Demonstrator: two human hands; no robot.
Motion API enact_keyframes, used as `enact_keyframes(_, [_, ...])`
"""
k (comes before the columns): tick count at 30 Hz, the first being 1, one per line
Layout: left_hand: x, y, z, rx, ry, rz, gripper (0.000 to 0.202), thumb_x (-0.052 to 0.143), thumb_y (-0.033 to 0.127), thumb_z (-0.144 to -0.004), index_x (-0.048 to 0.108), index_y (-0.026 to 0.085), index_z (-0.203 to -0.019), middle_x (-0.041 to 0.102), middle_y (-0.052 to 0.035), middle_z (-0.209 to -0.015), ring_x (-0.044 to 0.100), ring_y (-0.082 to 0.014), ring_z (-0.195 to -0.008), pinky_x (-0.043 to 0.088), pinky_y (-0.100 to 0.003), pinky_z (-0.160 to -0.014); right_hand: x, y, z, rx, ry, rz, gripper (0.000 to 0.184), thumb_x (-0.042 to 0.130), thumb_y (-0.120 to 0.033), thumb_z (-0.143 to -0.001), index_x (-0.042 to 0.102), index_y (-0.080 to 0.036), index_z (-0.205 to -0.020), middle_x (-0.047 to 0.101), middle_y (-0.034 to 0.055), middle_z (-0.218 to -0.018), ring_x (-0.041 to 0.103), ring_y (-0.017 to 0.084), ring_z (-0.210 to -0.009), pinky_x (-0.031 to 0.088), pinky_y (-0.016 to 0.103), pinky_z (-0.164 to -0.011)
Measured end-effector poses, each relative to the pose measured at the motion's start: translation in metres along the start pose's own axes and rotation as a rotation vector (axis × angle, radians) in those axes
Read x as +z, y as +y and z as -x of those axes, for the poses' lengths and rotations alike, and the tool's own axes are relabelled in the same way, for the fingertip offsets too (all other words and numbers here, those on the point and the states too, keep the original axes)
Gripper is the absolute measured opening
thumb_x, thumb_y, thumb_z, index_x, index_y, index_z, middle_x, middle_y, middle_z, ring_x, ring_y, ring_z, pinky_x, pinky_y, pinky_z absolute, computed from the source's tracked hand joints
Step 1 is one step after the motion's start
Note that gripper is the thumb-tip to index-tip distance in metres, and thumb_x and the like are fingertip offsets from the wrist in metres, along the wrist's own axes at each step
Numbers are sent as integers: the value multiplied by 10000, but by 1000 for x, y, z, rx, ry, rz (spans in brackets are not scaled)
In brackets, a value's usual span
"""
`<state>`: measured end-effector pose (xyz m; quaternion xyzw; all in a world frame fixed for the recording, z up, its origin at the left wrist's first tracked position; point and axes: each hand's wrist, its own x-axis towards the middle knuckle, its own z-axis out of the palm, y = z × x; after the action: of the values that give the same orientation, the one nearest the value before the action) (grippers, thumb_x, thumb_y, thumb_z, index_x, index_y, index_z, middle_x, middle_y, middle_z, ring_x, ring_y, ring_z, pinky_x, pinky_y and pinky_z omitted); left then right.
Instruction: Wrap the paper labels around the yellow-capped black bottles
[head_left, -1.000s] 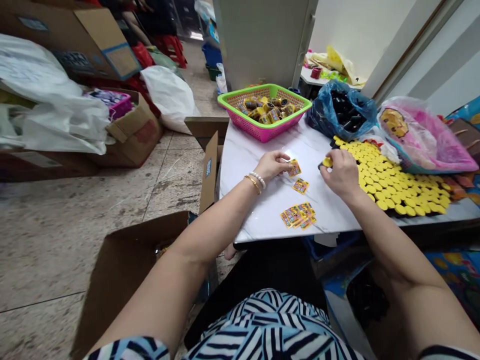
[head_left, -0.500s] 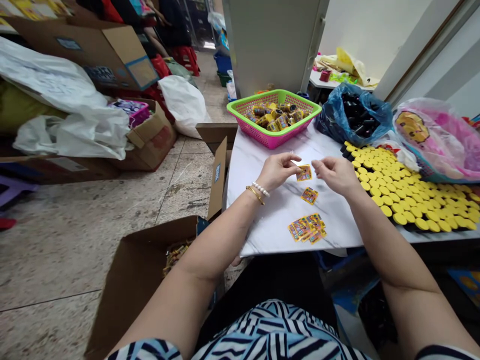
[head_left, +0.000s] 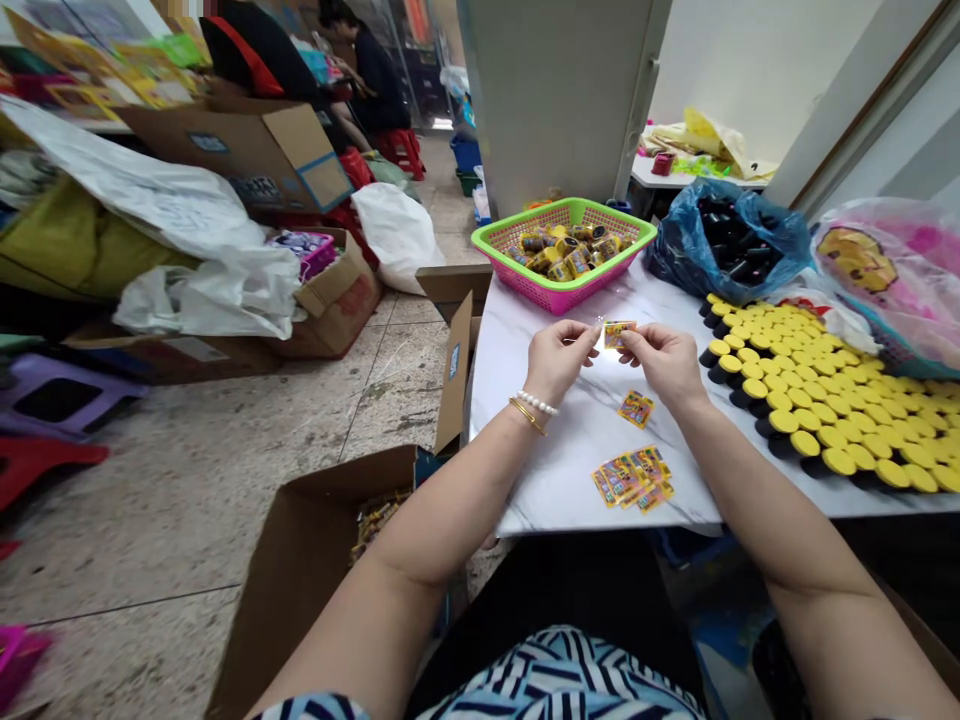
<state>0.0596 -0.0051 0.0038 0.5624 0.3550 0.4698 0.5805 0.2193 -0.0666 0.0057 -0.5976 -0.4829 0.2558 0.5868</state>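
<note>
My left hand (head_left: 559,355) and my right hand (head_left: 661,362) both pinch one small orange and yellow sticker (head_left: 619,333), held just above the white marble table (head_left: 555,460). Another single sticker (head_left: 636,408) lies on the table below my right hand. A small pile of the same stickers (head_left: 631,477) sits near the table's front edge. Right of my right hand stand several rows of black containers with yellow caps (head_left: 817,400).
A green and pink basket (head_left: 564,250) of labelled containers stands at the table's back. A blue bag (head_left: 731,240) of black containers and a pink bag (head_left: 892,270) lie behind the yellow caps. An open cardboard box (head_left: 315,560) sits on the floor at my left. Boxes and bags crowd the far left, where a person sits.
My right hand left the yellow-capped containers and came over to the sticker. Both hands now hold the sticker, lifted off the table. The camera has tilted up and left.
</note>
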Motion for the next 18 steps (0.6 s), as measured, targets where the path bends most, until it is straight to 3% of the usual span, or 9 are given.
enact_keyframes(8, [2,1,3,12,-53,73,310,867,416,-720,782,123,-774,692,-24,-661,535,-77,-586,410,-214,-564,4,14,6,-67,-7,94,296,727,-492,-862,779,-201,-839,757,24,-727,694,166,-644,563,307,-666])
enact_keyframes(14, [3,5,4,-118,-47,49,339,916,394,-655,794,122,-815,708,-39,-679,505,-69,-560,327,-204,-493,6,12,12,-141,-72,255,342,636,-519,-939,755,-216,-831,740,17,-739,675,171,-681,552,312,-710])
enact_keyframes(18, [1,3,-3,-311,-29,142,274,888,333,-707,761,128,-837,698,-30,-688,454,-38,-475,191,-187,-412,-28,10,-3,-377,-15,664,365,715,-525,-885,794,-220,-1069,759,111,-1149,680,288,-1080,514,434,-991])
